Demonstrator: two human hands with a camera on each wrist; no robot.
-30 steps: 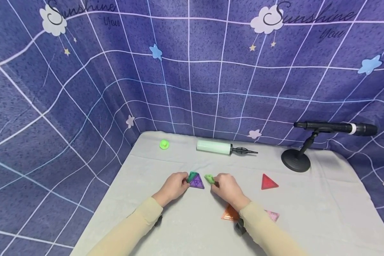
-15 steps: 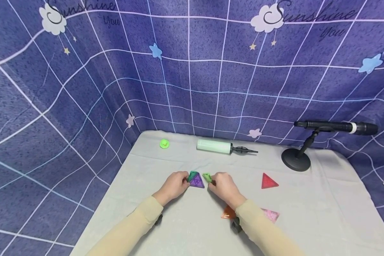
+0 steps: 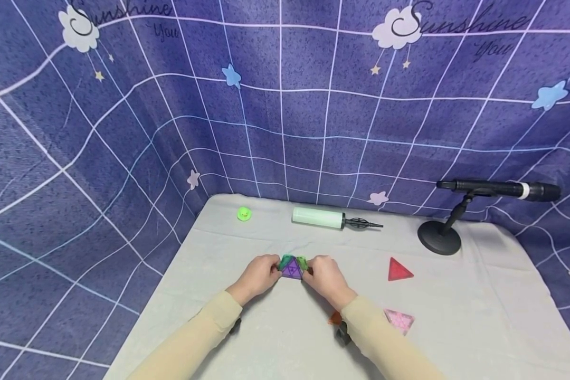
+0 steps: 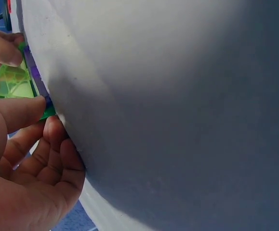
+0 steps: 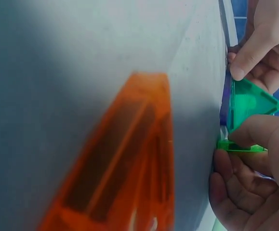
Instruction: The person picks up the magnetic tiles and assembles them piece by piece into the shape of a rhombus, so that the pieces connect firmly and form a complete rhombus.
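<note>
A purple triangular magnetic tile (image 3: 292,268) lies on the table between both hands. My left hand (image 3: 260,274) pinches a dark green triangular magnetic tile (image 5: 251,103) at the purple one's left edge; this tile stands up from the table. On the other side my right hand (image 3: 326,277) pinches a lime-green triangular magnetic tile (image 4: 11,82) right at the purple tile's right edge. The lime tile also stands tilted up, and in the right wrist view it shows nearly edge-on between thumb and fingers.
An orange triangular tile (image 5: 125,163) lies under the right forearm, mostly hidden in the head view. To the right are a pink tile (image 3: 400,321) and a red tile (image 3: 399,269). Behind stand a green ball (image 3: 244,214), a hand pump (image 3: 318,218) and a microphone on a stand (image 3: 439,237).
My right hand has moved left with the lime-green tile, bringing it up to the purple tile's right side. The left hand has stayed in place.
</note>
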